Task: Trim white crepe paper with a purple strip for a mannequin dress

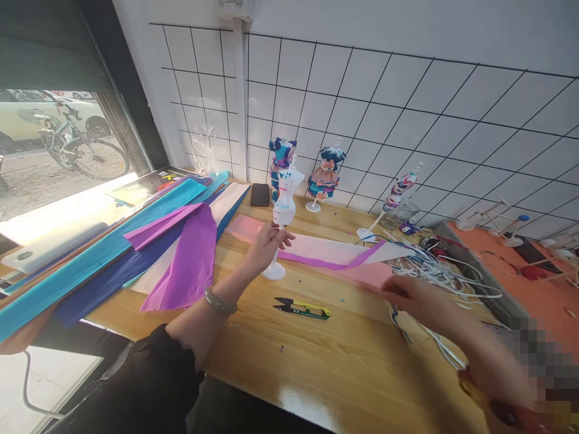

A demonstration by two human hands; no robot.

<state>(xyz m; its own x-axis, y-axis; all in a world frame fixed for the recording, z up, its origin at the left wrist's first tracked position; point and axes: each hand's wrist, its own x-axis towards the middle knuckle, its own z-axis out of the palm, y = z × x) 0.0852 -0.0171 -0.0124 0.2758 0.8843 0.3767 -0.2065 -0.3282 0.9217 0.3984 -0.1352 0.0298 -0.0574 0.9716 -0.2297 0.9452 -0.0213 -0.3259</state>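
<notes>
My left hand (pixel 268 246) is closed around the stem of a small white mannequin (pixel 286 196) on a round base. White wrapping with pink and blue marks covers its torso. My right hand (pixel 409 295) is at the right end of a pink paper strip (pixel 371 276); its fingers are blurred, and I cannot tell whether they touch the strip. A white paper strip (pixel 316 246) with a purple edge lies over the pink one. Yellow-handled thread snips (pixel 302 308) lie between my hands, in front of the mannequin.
Two dressed mannequins (pixel 326 175) and a third, tilted mannequin (pixel 400 190) stand behind. At left lie purple paper (pixel 192 259), blue paper strips (pixel 104 244) and a dark phone (pixel 260 194). Tangled white cords (pixel 446 271) are piled at right beside an orange surface (pixel 511 265).
</notes>
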